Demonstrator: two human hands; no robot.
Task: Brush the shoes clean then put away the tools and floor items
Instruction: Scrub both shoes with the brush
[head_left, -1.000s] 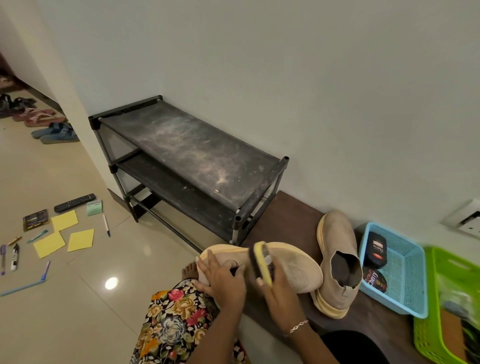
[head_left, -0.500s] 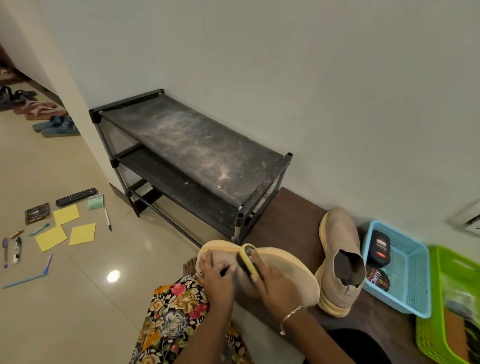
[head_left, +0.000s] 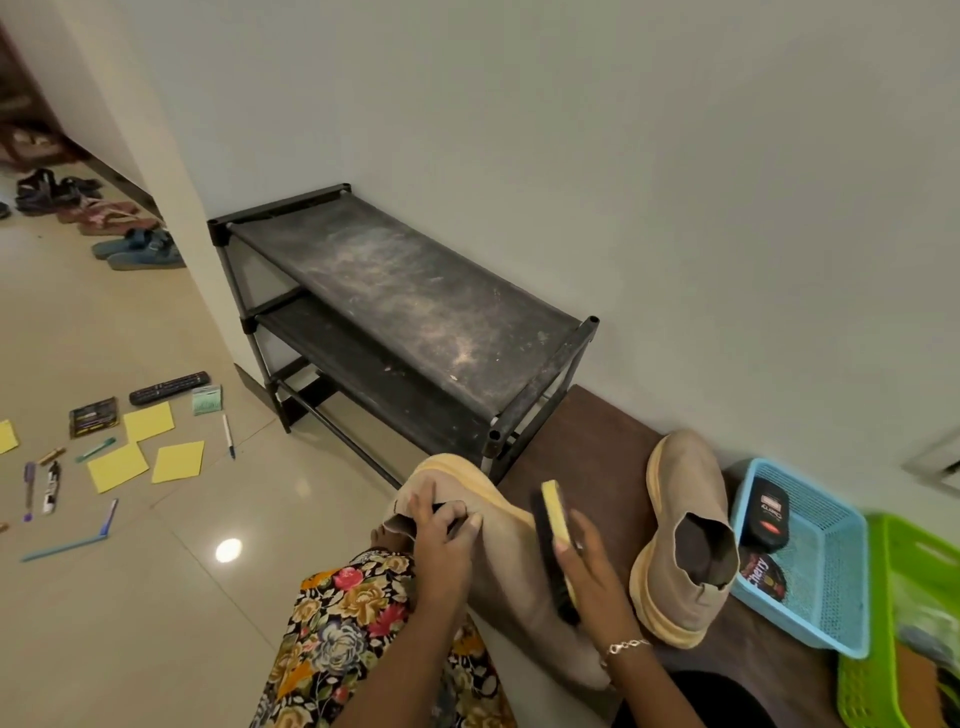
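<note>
Pinching shoe (head_left: 498, 561) collar, left hand (head_left: 441, 540); right hand (head_left: 592, 577) grip round brush (head_left: 553, 525); green basket (head_left: 883, 587) cut off, contents blurred.

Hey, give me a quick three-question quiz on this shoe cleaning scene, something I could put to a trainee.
1. True or false: the right hand holds the shoe brush.
2. The basket with the black bottle in it is: A blue; B green; C red.
3. Fill in: the remote control lies on the ___.
Key: 1 true; 2 A; 3 floor.
</note>
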